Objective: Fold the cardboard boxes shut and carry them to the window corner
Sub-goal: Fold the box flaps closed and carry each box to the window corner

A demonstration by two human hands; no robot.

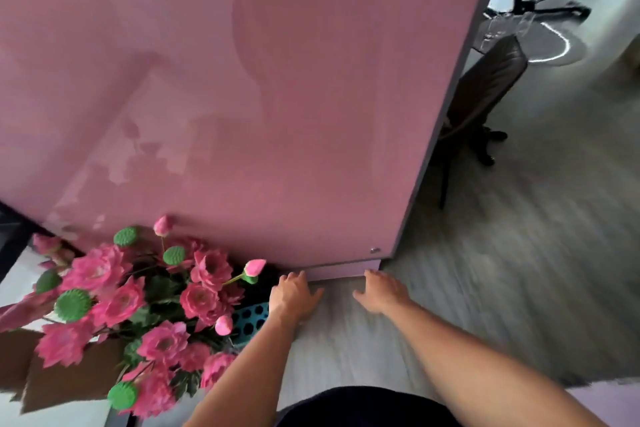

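**Both hands low at the foot of the pink panel, boxes off to the left**

I see my left hand (294, 295) and right hand (381, 291) reaching down side by side toward the base of a tall glossy pink panel (259, 97). Both grips are apart, fingers spread loosely, holding nothing; whether the fingertips touch the plinth, I cannot tell. The panel fills most of my view and blocks everything straight ahead. A big bunch of pink lotus flowers (138, 305) crowds the left, just beside my left forearm, with a blue perforated basket (252, 317) under it. The cardboard box (52, 374) sits at the lower left, partly hidden behind the blooms, flaps open. A dark office chair (485, 97) stands on the grey wood floor (519, 288) right of the panel.
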